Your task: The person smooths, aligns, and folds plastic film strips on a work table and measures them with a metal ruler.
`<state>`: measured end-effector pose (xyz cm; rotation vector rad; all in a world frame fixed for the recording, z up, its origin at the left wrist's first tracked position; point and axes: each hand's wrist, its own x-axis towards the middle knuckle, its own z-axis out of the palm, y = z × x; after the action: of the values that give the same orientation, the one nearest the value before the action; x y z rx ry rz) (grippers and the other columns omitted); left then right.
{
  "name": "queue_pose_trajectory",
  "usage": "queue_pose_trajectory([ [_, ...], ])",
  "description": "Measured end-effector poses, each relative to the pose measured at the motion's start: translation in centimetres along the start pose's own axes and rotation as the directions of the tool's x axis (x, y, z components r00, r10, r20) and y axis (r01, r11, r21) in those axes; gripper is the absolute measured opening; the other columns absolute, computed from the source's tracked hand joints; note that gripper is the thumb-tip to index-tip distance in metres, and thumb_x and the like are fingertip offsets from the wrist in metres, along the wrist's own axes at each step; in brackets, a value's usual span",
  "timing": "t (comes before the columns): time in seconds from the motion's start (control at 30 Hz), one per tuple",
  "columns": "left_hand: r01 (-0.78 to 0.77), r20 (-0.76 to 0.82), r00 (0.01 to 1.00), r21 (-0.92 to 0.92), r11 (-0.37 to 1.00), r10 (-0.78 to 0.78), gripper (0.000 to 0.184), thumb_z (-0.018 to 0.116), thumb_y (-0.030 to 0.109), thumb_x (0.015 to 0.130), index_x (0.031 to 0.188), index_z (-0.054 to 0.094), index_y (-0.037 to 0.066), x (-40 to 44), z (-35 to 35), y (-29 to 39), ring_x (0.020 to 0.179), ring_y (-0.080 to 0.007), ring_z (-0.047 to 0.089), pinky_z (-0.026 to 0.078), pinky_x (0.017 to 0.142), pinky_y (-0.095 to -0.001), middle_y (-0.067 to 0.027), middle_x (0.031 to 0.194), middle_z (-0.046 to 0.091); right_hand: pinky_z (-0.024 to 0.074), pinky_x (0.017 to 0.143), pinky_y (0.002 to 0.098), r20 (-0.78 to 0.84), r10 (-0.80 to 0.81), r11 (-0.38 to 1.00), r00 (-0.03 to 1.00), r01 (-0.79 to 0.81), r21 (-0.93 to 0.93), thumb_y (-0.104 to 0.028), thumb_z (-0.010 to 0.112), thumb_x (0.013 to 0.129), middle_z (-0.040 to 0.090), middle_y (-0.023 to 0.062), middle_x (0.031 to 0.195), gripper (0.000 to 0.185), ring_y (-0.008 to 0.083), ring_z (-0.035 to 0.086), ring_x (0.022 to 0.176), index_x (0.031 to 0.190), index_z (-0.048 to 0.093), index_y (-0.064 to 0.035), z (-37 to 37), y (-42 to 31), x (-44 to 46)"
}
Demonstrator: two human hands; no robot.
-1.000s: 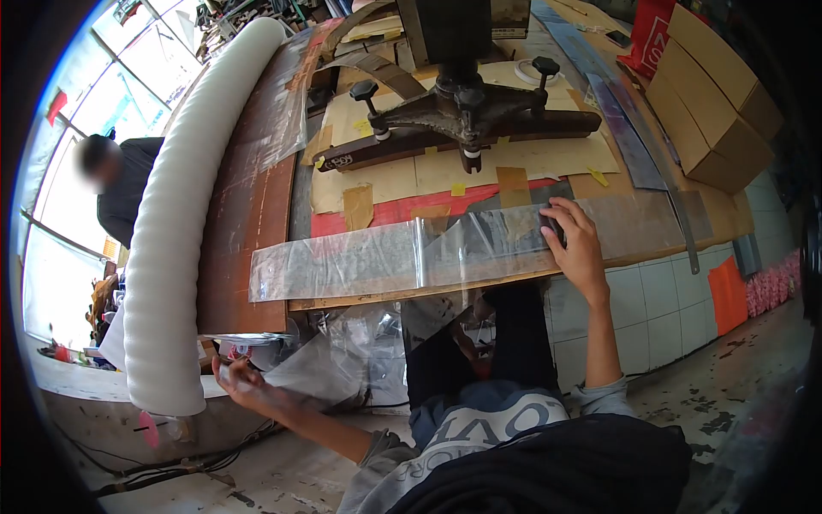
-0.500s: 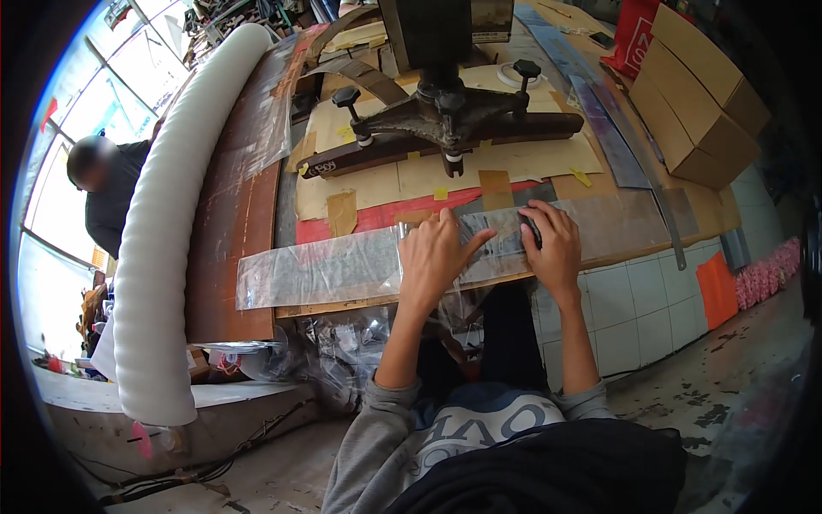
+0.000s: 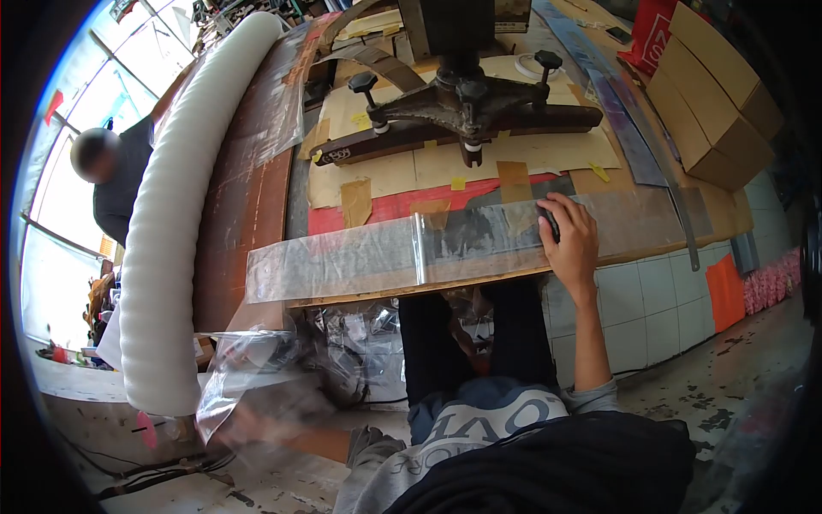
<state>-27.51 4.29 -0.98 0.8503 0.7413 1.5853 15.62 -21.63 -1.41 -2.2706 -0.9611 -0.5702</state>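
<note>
A long strip of clear plastic film lies along the near edge of the table, with a shiny fold crossing its middle. On its right part rests my right hand, closed around a small black object whose kind I cannot make out. My left hand is low at the left, below the table edge and smeared by motion, so its fingers do not show clearly. Right beside it, a loose clear plastic sheet hangs in the air, apparently touching the hand.
A heavy metal press stands over the taped boards. At the left lies a long white foam roll, with a person beyond it. A cardboard box and a metal ruler are at the right. Crumpled plastic lies under the table.
My left hand has left the film strip and swung down to the left, where a loose plastic sheet now shows beside it. My right hand stays on the strip with the black object.
</note>
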Motion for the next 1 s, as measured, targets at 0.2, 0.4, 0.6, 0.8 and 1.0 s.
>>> queue_pose_trajectory([
  [0.2,-0.115,-0.229,0.965,0.068,0.991,0.128,0.012,0.054,0.018,0.089,0.085,0.053,0.006,0.8,-9.3,3.0,0.074,-0.0084,0.045,0.038,0.067,-0.0251,0.0010,0.079,0.048,0.0424,0.092,0.0407,-0.003,-0.004,1.000,1.000,0.004,-0.007,-0.013,0.062,0.083,0.061,0.0048,0.112,0.023,0.0267,0.056,0.101,0.105,0.062,-0.0087,0.1,-0.2,-0.1],
  [0.4,-0.138,-0.262,0.951,0.117,0.984,0.164,0.016,0.050,0.022,0.091,0.084,0.050,0.007,0.7,-11.8,3.3,0.073,-0.0088,0.043,0.037,0.066,-0.0251,0.0008,0.078,0.045,0.0426,0.091,0.0403,0.007,-0.008,1.000,1.000,0.008,-0.007,-0.013,0.063,0.083,0.061,0.0049,0.112,0.023,0.0262,0.057,0.100,0.105,0.063,-0.0091,0.0,0.2,-0.1],
  [0.6,-0.179,-0.325,0.917,0.185,0.966,0.232,0.020,0.046,0.026,0.092,0.082,0.047,0.009,0.1,-14.0,4.3,0.071,-0.0091,0.041,0.036,0.064,-0.0252,0.0007,0.077,0.043,0.0426,0.092,0.0401,-0.001,-0.015,1.000,1.000,0.015,-0.026,-0.013,0.063,0.083,0.061,0.0049,0.113,0.024,0.0261,0.056,0.101,0.106,0.062,-0.0093,0.2,0.2,-0.2],
  [0.8,-0.178,-0.384,0.848,0.445,0.878,0.367,0.024,0.041,0.030,0.094,0.081,0.044,0.010,-1.4,-15.1,4.1,0.069,-0.0094,0.040,0.036,0.063,-0.0252,0.0006,0.076,0.041,0.0451,0.087,0.0394,-0.096,-0.063,0.996,0.993,0.069,0.060,-0.009,0.063,0.082,0.062,0.0074,0.109,0.018,0.0273,0.058,0.097,0.100,0.064,-0.0072,0.4,-0.2,-0.7],
  [1.0,-0.099,0.486,0.873,0.239,0.966,-0.031,0.016,0.054,0.020,0.088,0.088,0.044,0.008,-9.7,3.9,-3.4,0.055,-0.0076,0.042,0.039,0.053,-0.0234,-0.0006,0.067,0.047,0.0487,0.080,0.0346,0.569,-0.223,0.512,0.792,-0.401,0.759,-0.050,0.035,0.095,0.067,0.0120,0.093,0.059,0.0245,0.063,0.087,0.090,0.068,-0.0015,-1.5,-8.0,-6.8],
])
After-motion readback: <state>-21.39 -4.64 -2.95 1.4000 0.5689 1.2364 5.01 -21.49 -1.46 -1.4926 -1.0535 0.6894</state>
